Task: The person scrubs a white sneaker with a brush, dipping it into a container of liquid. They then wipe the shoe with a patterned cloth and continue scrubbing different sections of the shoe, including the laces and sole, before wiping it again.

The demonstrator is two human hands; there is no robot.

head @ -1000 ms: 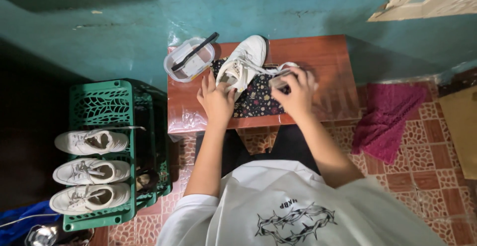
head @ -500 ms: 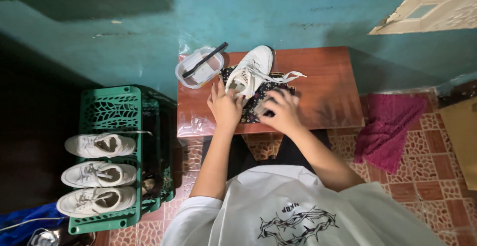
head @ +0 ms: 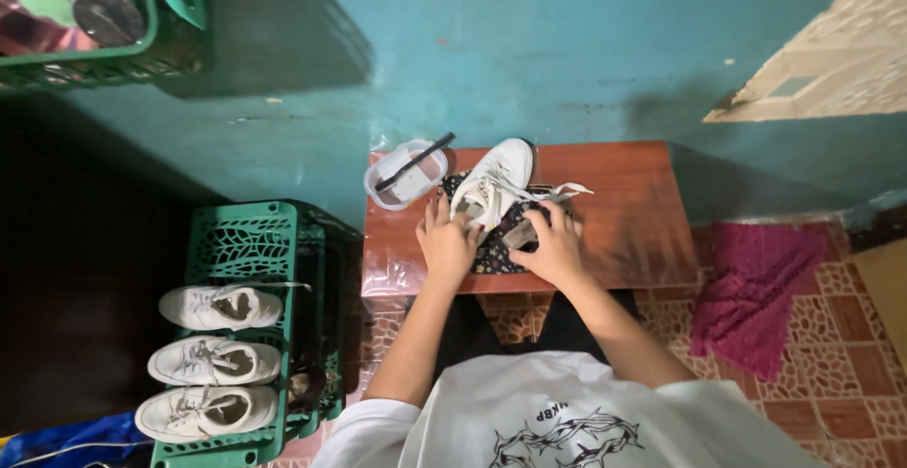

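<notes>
on wooden table (head: 633, 222): left hand (head: 447, 241) grips white sneaker (head: 491, 185); right hand (head: 553, 246) clamps brush (head: 520, 235).

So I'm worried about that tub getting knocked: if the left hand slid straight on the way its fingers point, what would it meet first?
Probably the white shoe: the left hand points up the bench with its fingers already at the shoe's side. The clear tub sits further left, likely off that line, though depth is unclear.

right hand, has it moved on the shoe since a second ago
Yes. The right hand has come in from the right of the white shoe toward its laces, nearer the left hand, judged against the wooden table.
</notes>
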